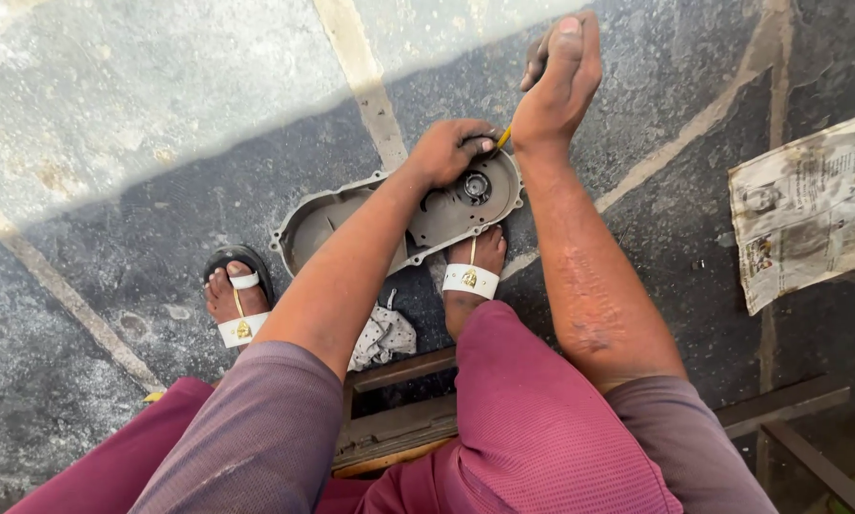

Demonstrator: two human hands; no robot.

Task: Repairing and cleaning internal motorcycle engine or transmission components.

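Working from the grey metal engine cover (351,221) outward: it lies open side up on the stone floor (142,105), its far end pinned under the toes of my right foot (473,276) in a white-strapped sandal. Near that end sits a dark round bearing (475,187), seated in its bore as far as I can see.

My left hand (449,150) rests on the cover's rim just beside the bearing, fingers curled down around a thin yellow-handled tool (504,137) whose tip points in toward the casing; only a short bit of the handle shows, so I cannot tell what kind of tool it is. My right hand (560,71) is raised above it, closed in a fist around something dark; most of that object is hidden by the fingers, and I cannot say what it is.

Judging progress: the cover is off whatever it belonged to and braced, and the tool is set against it, but the bearing looks in place, so I take the main work at it as not yet done.

Further out, my left foot (237,300) stands apart on the floor, a spotted rag (384,338) lies between my feet, and a stained newspaper sheet (803,205) sits well off to the right.
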